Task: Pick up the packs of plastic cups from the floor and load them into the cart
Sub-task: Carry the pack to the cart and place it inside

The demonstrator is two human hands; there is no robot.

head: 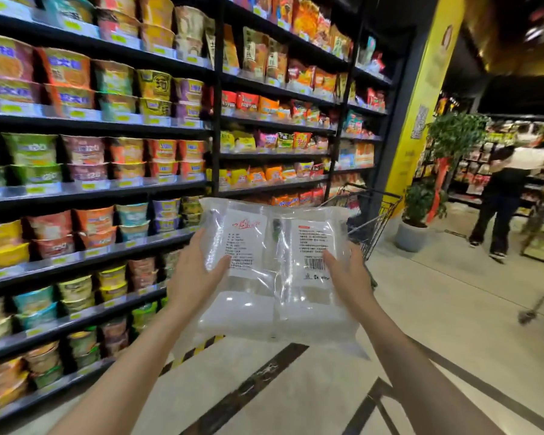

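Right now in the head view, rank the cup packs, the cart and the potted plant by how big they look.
1. Cup packs, nearest the camera
2. Cart, partly hidden
3. Potted plant; close to the cart, unsure

Both bare forearms reach forward and upward from the bottom of the view, converging slightly. The left hand (195,271) grips the left side of the pack of cups (274,271), thumb laid across its front, fingers hidden behind. The right hand (347,274) grips the right side the same way, thumb on the front near the barcode. Both wrists are nearly straight, hands level with each other.
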